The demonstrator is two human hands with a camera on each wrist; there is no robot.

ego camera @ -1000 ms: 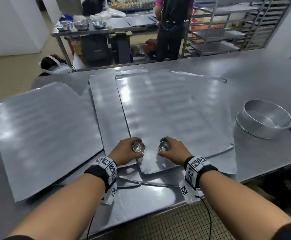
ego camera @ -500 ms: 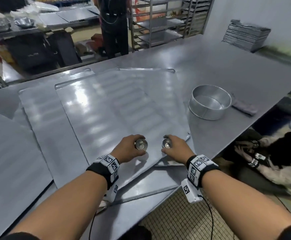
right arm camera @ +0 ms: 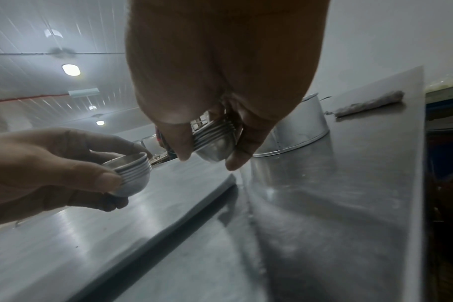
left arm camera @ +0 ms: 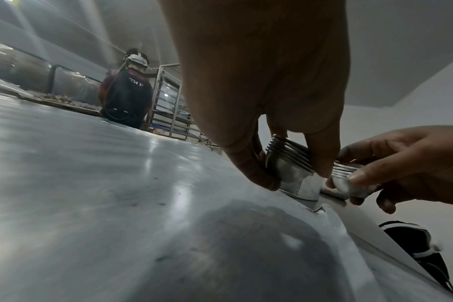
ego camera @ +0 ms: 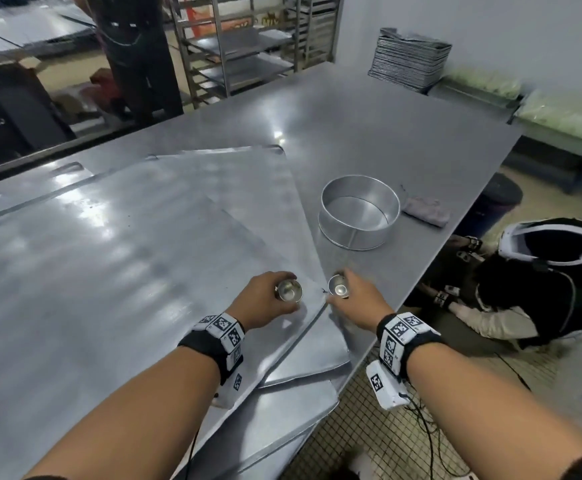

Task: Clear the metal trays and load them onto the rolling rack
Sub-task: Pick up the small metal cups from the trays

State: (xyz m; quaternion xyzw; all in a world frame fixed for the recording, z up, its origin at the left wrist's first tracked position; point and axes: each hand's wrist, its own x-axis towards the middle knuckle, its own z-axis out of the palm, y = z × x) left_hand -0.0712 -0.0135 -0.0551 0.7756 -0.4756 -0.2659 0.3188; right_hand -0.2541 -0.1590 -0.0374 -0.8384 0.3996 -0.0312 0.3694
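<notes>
Steel worktable fills the head view, overlapping metal trays left of a round cake tin; near it, left hand and right hand each pinch stacked small metal cups. Left wrist view: fingers curl round nested cups above a tray. Right wrist view: thumb and fingers clamp another cup stack beside the tin.

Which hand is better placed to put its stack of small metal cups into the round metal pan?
Right hand: its cups are nearer the pan, right of the trays.
</notes>
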